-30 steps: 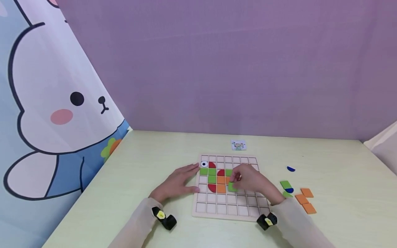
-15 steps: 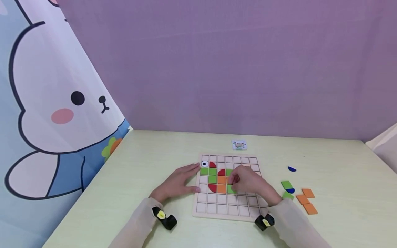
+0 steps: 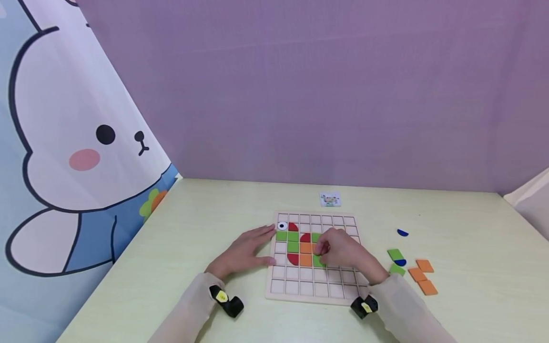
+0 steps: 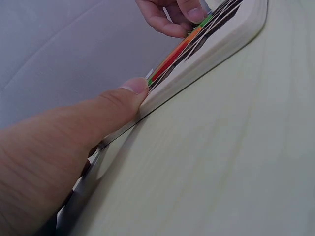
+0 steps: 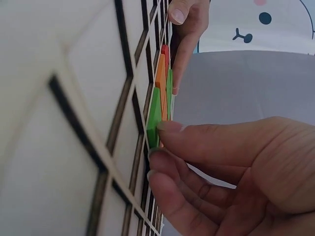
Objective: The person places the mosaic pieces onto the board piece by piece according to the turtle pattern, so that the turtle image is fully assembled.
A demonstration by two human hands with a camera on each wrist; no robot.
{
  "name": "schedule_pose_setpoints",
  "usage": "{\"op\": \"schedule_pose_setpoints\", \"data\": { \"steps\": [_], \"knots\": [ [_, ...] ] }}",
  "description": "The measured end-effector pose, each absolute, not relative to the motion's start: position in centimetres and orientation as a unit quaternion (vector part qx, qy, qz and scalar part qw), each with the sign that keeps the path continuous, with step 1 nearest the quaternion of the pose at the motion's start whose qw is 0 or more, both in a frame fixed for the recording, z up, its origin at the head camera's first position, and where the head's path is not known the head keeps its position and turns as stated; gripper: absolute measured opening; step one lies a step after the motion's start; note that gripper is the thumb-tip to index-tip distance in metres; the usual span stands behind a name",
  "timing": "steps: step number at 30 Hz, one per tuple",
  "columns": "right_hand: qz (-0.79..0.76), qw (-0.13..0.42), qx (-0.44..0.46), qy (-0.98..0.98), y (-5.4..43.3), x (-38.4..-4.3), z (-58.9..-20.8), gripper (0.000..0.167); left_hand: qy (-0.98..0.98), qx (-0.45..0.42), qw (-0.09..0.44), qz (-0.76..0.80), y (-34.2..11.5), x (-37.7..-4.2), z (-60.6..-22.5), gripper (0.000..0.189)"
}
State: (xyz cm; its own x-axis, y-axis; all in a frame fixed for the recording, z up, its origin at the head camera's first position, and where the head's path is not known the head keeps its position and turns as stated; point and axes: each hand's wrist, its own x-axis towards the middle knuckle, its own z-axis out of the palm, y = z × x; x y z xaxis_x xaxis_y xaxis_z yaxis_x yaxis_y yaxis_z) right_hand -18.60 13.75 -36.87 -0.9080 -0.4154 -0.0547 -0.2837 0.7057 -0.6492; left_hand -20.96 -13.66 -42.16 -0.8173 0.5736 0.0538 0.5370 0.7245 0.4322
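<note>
A wooden grid board [image 3: 307,301] lies on the table, partly filled with green, orange and red pieces and one eye tile [image 3: 281,226]. At its left edge rests my left hand [image 3: 242,252], fingers extended, with the thumb against the rim in the left wrist view. My right hand [image 3: 343,250] is over the middle of the board, its thumb and curled fingers at a green square tile [image 5: 154,118]. That tile sits in a cell beside an orange tile [image 3: 306,260], and the thumb tip lies on its face. The hand covers part of the cells to the right.
Right of the board lie several loose pieces: orange tiles [image 3: 424,266], green tiles [image 3: 394,254] and blue half-rounds [image 3: 402,232]. A small printed card [image 3: 330,199] is behind the board. A purple cloth [image 3: 343,95] rises at the table's back.
The green tile was tilted in my right fingers and has come down flat into its cell. My right hand has moved slightly left; the left hand keeps its place.
</note>
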Motion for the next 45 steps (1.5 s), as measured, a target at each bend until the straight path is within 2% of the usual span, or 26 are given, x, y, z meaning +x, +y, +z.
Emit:
{"op": "schedule_pose_setpoints", "data": {
  "steps": [18,34,45],
  "knots": [
    [-0.311,0.094,-0.161,0.932,15.0,-17.8,-35.7,0.015,0.929,0.296,0.044,0.216,-13.7,-20.8,-42.1,0.081],
    [-0.3,0.053,-0.159,0.939,22.2,-18.0,-35.3,0.012,0.931,0.285,0.047,0.224,-14.1,-20.5,-41.7,0.081],
    [-0.271,0.067,-0.086,0.956,26.5,-17.3,-36.7,0.015,0.931,0.286,0.048,0.223,-14.4,-20.4,-42.0,0.083]
  ]
}}
